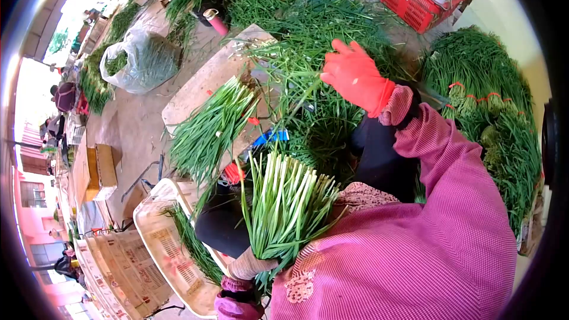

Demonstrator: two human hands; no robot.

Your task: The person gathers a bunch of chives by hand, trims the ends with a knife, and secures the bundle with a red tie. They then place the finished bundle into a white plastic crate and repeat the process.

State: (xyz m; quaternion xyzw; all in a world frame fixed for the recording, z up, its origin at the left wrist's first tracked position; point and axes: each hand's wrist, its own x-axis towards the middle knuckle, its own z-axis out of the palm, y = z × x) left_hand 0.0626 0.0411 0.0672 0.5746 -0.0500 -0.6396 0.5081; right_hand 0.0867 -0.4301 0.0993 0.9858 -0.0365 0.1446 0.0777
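Observation:
A thick bunch of garlic chives [290,201], pale stem ends up, leans against my lap. My left hand [253,264] is around its leafy lower part, its fingers mostly hidden by the leaves. In a red glove, my right hand [354,77] is raised above a heap of loose green leaves [332,29], fingers spread. A thin stalk [307,92] slants down beside its fingertips. Another pile of chives [216,121] lies on a wooden board [195,98] in front of me. Near it are a blue item [271,137] and some red strips [233,173].
To my left stands a cream plastic crate [195,287] with some leaves inside. Tied chive bundles [480,89] are stacked at the right, below a red crate [409,3]. Farther off are a clear plastic bag [145,62], a pink bottle [216,22] and a cardboard box [95,172].

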